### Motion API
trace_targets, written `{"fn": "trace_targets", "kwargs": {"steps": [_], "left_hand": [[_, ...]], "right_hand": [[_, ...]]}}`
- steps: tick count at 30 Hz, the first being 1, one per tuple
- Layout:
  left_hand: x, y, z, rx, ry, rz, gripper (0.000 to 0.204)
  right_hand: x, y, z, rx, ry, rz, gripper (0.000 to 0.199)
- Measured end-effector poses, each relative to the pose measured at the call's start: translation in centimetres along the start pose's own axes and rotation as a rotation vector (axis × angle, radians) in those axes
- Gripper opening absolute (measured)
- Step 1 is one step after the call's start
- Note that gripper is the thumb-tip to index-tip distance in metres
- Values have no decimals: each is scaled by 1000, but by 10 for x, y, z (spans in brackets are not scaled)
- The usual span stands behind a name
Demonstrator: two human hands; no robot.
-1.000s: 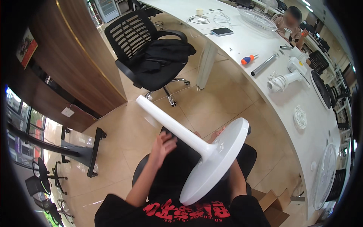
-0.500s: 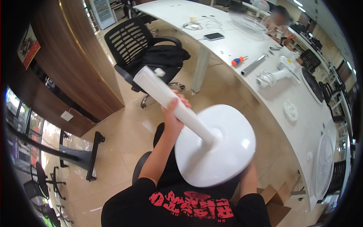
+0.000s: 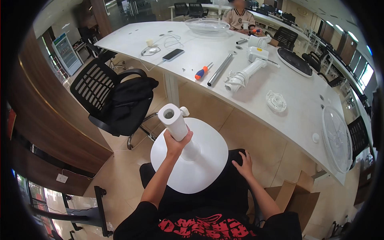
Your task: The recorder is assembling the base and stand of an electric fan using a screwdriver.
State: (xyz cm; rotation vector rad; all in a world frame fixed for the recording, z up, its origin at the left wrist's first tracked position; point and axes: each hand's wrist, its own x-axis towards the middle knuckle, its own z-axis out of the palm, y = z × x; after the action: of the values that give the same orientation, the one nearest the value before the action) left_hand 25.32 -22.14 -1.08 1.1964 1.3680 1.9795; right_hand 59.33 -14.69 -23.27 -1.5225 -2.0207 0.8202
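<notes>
My left hand (image 3: 177, 143) is wrapped around the white pole (image 3: 174, 125) of a pedestal stand, just below its open, hollow top. A small white knob (image 3: 184, 111) sticks out beside that top. The pole stands nearly upright, leaning a little toward the upper left, and joins a broad white rounded base (image 3: 210, 160) in front of my lap. What the base rests on is hidden beneath it. My right hand (image 3: 245, 165) lies on my right knee, fingers spread and holding nothing, just right of the base.
On the white table (image 3: 256, 106) ahead lie a screwdriver (image 3: 202, 72), a metal tube (image 3: 220, 70), a white fan motor unit (image 3: 249, 72), a ring-shaped part (image 3: 276, 101) and a clear fan guard (image 3: 337, 138). A chair (image 3: 94, 86) stands left, a cardboard box (image 3: 292, 200) right. Across sits a person (image 3: 240, 19).
The stand has tipped from a slant to nearly upright, showing the pole's hollow end. My right hand has left the base and now rests on my knee. The view has shifted toward the table.
</notes>
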Motion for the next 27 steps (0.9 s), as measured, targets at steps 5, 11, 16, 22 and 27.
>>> {"fn": "trace_targets", "kwargs": {"steps": [5, 11, 16, 22, 27], "left_hand": [[10, -48, 12, -129, -128, -32, 37], [23, -80, 40, -127, -412, -149, 45], [26, -97, 82, -45, -776, -19, 45], [4, -93, 128, -114, -1003, -44, 45], [-29, -76, 172, -165, -1220, -65, 49]], "right_hand": [[-1, -20, 0, -250, 33, 64, 58], [-8, 3, -12, -199, 160, 176, 44], [-53, 16, -33, -175, 307, 343, 40], [-127, 26, -17, -103, 463, 603, 40], [-212, 20, 1, -9, 712, 782, 46]]}}
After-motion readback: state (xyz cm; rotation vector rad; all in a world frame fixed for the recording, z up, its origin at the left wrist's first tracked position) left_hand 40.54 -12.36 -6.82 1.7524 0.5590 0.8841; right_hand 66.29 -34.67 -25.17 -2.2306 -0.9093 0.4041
